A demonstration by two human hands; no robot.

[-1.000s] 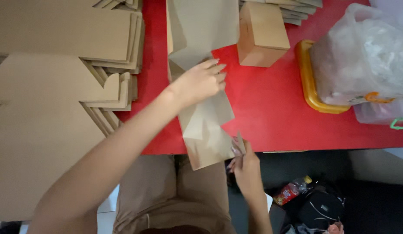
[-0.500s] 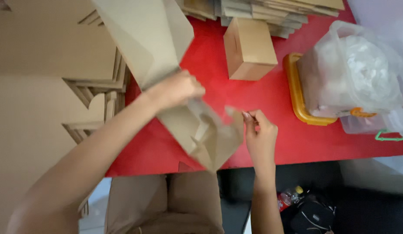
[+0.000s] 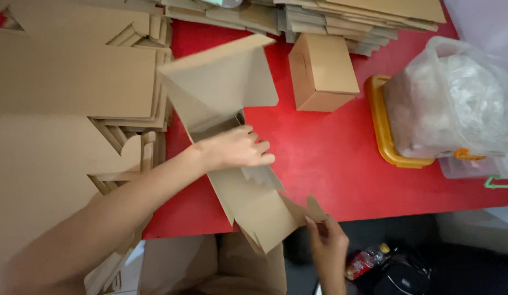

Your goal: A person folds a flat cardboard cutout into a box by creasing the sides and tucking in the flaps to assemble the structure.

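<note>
A flat brown cardboard box blank (image 3: 232, 104) lies half folded on the red table (image 3: 319, 158), its far panel raised and its near end hanging over the table's front edge. My left hand (image 3: 237, 148) presses down on the middle of the blank, fingers flat. At the near end, my right hand (image 3: 326, 240) pinches a small side flap of the same blank, just off the table edge.
Stacks of flat cardboard blanks (image 3: 68, 93) fill the left side and the far edge. A folded small brown box (image 3: 322, 71) stands beyond. A yellow tray (image 3: 385, 136) holding a clear plastic bag (image 3: 456, 98) sits at the right. A bottle (image 3: 366, 259) lies on the floor below.
The blank has turned and opened out more, its far panel now raised. My left hand slid nearer along it; my right hand dropped to the near flap.
</note>
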